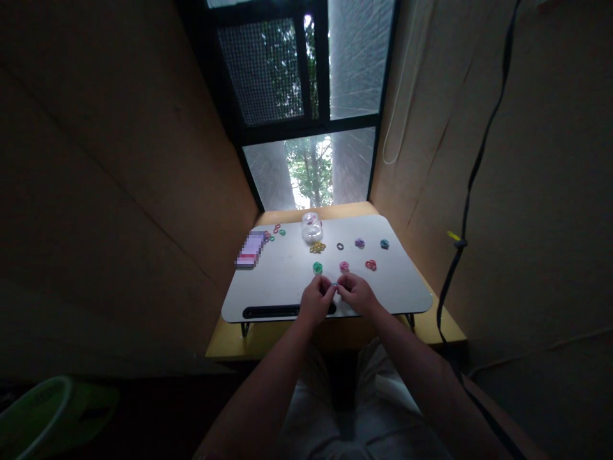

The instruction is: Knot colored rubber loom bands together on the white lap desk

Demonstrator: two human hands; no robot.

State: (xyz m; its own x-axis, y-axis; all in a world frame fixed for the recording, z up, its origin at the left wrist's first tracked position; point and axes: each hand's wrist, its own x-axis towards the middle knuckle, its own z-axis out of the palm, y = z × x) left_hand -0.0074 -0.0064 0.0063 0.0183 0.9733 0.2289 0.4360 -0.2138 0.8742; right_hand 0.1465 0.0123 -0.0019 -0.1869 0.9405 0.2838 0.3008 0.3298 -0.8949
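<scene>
My left hand and my right hand meet over the front of a white lap table. Fingertips of both are pinched on a small light-blue band, probably a hair tie, mostly covered by the fingers. Just beyond the hands lie a green bundle of bands, a pink bundle and a red bundle. Farther back are yellow bands, a dark ring-shaped band, a purple bundle and a blue bundle.
A clear plastic jar stands at the table's back. A blurred-out phone lies at the left, near loose red and green bands. A black slot runs along the front edge. A dark strap hangs at the right.
</scene>
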